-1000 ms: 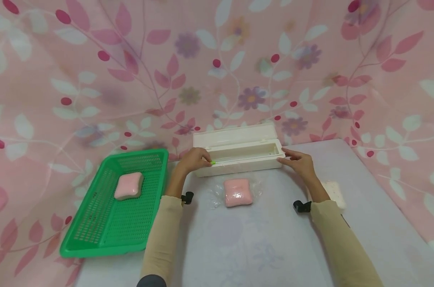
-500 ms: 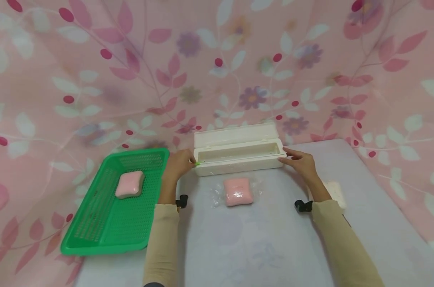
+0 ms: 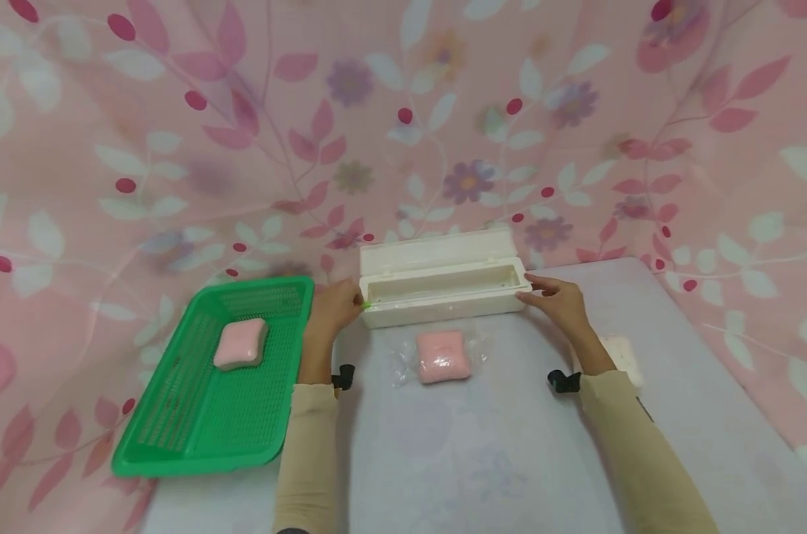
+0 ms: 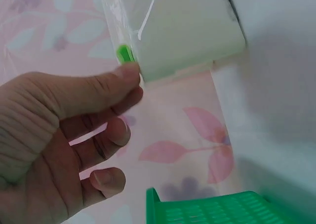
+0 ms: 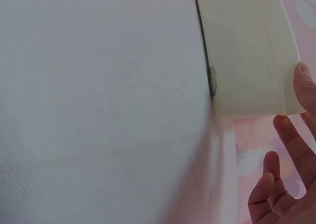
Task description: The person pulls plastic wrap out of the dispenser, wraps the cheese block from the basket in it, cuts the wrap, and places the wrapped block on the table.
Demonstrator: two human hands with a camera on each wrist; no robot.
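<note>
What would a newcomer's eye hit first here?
Probably the green basket at the left of the head view, with a pink block inside. Next, the long open white box at back centre, the left hand pinching a small green tab at one end, the right hand holding the other. A wrapped pink block lies in front.

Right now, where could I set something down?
Mainly the tablecloth between both sleeves, in front of the wrapped pink bar. Another patch lies right of the white block. It's crowded at the white box, with left hand and right hand at its ends.
</note>
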